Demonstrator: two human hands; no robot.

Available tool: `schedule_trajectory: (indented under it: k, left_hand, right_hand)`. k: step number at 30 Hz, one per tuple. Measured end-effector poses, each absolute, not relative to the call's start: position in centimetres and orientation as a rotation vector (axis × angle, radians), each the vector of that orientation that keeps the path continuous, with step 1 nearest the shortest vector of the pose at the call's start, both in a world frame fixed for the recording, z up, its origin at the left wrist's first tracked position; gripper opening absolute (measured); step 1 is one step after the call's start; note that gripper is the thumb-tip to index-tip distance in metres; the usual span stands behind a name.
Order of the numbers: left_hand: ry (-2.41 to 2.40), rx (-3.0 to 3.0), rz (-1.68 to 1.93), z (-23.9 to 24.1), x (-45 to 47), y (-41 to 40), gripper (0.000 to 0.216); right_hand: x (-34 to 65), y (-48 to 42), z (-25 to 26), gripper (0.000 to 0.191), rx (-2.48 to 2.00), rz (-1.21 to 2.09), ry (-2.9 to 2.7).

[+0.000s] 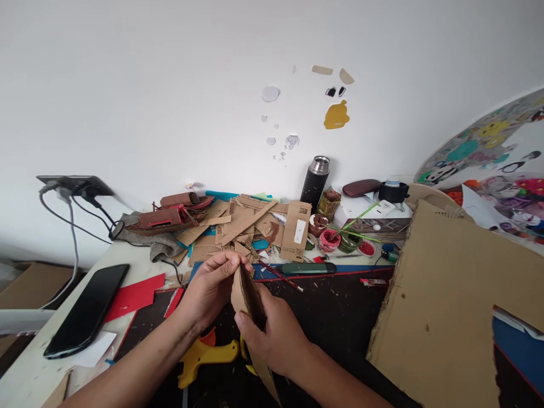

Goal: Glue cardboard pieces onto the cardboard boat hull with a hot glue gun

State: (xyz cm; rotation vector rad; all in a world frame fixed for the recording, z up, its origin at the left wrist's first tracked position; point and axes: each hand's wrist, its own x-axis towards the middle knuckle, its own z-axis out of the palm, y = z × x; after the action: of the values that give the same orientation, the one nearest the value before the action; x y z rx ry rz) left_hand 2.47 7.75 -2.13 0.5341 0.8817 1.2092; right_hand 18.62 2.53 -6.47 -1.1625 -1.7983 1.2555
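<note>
A bent piece of brown cardboard (239,293) is held upright between both hands above the dark mat. My left hand (213,284) pinches its top end with thumb and fingers. My right hand (276,327) grips it lower down, thumb on the near face and fingers behind. The strip's lower end runs down past my right hand. Under my hands lies a yellow plastic object (212,354), partly covered, its kind unclear. A green utility knife (308,268) and a thin paintbrush (283,276) rest just beyond my fingers.
Cardboard scraps (240,224) are heaped along the wall, near a brown model boat (159,220). A black flask (315,184) stands behind open paint pots (330,240). A large cardboard sheet (442,306) fills the right; a black phone-like device (87,311) lies left.
</note>
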Motion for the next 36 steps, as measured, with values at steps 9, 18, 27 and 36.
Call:
schedule_trajectory:
  k: [9, 18, 27, 36]
  left_hand:
    - [0.885, 0.539, 1.207, -2.37, 2.46, 7.85, 0.036]
    - [0.886, 0.570, 1.210, -2.41, 2.38, 7.85, 0.035]
    - [0.887, 0.570, 1.212, -2.60, 2.33, 7.79, 0.035]
    - [0.878, 0.575, 1.214, -2.67, 2.34, 7.77, 0.033]
  right_hand:
    - [18.58, 2.55, -6.29, 0.037, -1.178, 1.229, -1.804]
    - [18.60, 2.48, -6.35, 0.039, -1.188, 1.228, -1.811]
    - [18.56, 2.49, -6.23, 0.039, -1.197, 1.214, -1.814]
    - [18.61, 2.46, -6.12, 0.039, -1.197, 1.236, -1.819]
